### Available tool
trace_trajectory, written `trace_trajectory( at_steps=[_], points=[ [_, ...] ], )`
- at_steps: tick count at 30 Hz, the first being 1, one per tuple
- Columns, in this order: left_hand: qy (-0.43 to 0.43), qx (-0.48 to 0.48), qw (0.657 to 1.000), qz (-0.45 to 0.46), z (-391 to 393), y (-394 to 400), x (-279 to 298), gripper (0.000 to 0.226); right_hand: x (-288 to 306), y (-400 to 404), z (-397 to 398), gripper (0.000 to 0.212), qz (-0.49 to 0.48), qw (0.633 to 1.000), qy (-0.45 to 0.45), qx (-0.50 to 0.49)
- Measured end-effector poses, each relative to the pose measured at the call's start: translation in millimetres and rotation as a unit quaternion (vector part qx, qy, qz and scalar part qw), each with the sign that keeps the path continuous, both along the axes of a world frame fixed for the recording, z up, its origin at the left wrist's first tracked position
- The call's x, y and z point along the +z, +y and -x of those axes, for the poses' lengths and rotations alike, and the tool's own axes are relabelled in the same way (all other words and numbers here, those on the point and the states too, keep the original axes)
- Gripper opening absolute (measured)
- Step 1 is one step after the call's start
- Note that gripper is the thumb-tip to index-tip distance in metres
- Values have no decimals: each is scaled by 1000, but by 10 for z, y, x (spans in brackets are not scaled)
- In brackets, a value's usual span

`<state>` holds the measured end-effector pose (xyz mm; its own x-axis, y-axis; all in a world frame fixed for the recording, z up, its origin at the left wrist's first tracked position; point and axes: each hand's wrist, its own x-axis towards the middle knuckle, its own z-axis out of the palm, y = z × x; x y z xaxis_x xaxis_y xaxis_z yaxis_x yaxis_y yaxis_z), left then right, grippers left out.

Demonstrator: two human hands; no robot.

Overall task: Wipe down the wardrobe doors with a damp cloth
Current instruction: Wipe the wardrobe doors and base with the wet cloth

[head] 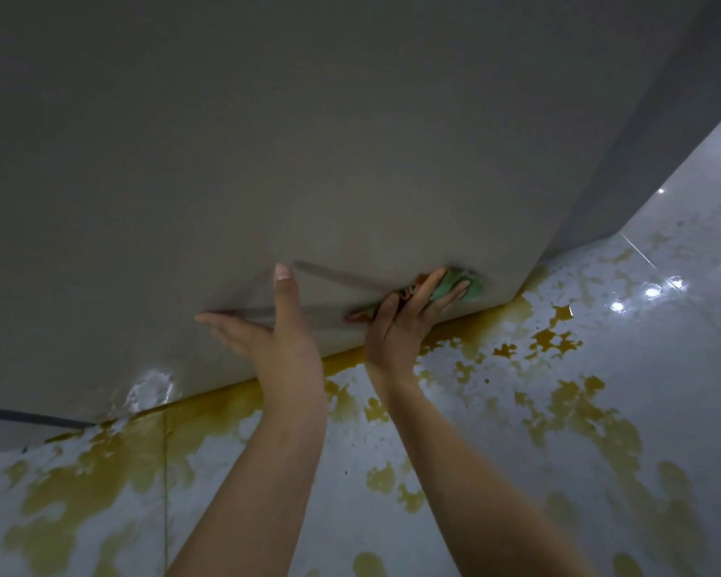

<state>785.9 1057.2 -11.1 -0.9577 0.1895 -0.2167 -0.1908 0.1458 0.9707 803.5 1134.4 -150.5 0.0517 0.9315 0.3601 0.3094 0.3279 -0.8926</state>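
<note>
A plain grey wardrobe door (309, 139) fills the upper part of the view, its bottom edge running just above the floor. My right hand (408, 318) presses a green cloth (463, 285) with a reddish pattern flat against the door's lower right corner, fingers spread over it. My left hand (267, 331) lies flat on the door just left of the cloth, fingers apart, thumb pointing up, holding nothing. The door's glossy surface mirrors the fingers faintly.
Below the door lies a glossy pale tiled floor (600, 368) with yellow-brown blotches and bright light reflections at the right. A darker grey side panel (658, 139) rises to the right of the door. A dark strip (26, 416) shows at the lower left.
</note>
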Motion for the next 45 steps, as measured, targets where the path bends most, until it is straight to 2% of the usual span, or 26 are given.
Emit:
trace_trajectory(
  at_steps=[2, 4, 8, 12, 16, 18, 22, 25, 27, 29, 31, 33, 35, 36, 38, 42, 43, 45],
  points=[
    [-5, -4, 1000, -14, 3, -13, 7, 97, 31, -33, 14, 63, -9, 1000, -9, 15],
    [-5, 1, 1000, -28, 10, -9, 22, 93, 201, -65, 69, 62, -84, 995, -51, 20],
    [13, 33, 997, -66, 92, -22, 34, 68, 533, -156, 359, 56, -316, 938, -139, 37],
    [30, 50, 997, -42, 115, -50, 64, 59, 320, -13, 277, 41, -408, 890, -196, 55],
    [28, 58, 997, -49, 102, -34, 108, 58, -40, 65, -79, 25, -341, 913, -220, 52],
    [38, 57, 997, -43, 87, -58, 134, 57, 14, 87, -124, 29, -302, 928, -215, 40],
    [66, 63, 995, -35, 99, -149, 232, 56, 696, 290, -105, 51, -243, 965, -94, -7],
    [60, 72, 995, -31, 181, -170, 254, 56, 1296, 372, -19, 51, -269, 961, -55, -45],
    [57, 78, 995, -38, 204, -155, 274, 56, 1498, 317, 127, 45, -332, 939, -75, -46],
    [56, 88, 994, -39, 201, -133, 293, 56, 1450, 200, 285, 35, -415, 903, -111, 6],
    [56, 98, 993, -32, 207, -130, 299, 56, 1160, 103, 379, 27, -503, 842, -181, 74],
    [49, 104, 993, -22, 231, -147, 300, 57, 797, 85, 310, 30, -563, 773, -268, 117],
    [33, 109, 993, -19, 260, -181, 310, 58, 557, 164, 146, 22, -570, 745, -313, 147],
    [30, 110, 993, -17, 269, -206, 320, 59, 508, 218, 65, 18, -561, 749, -318, 153],
    [34, 106, 994, -19, 291, -260, 332, 60, 550, 321, -54, 15, -529, 786, -295, 126],
    [33, 121, 992, -19, 335, -344, 318, 60, 1116, 270, 84, 35, -448, 871, -201, 31],
    [30, 127, 991, -24, 337, -361, 313, 59, 1311, 196, 186, 37, -443, 878, -178, 35],
    [23, 133, 990, -29, 341, -381, 311, 57, 1616, 16, 419, 35, -472, 865, -158, 61]
  ],
)
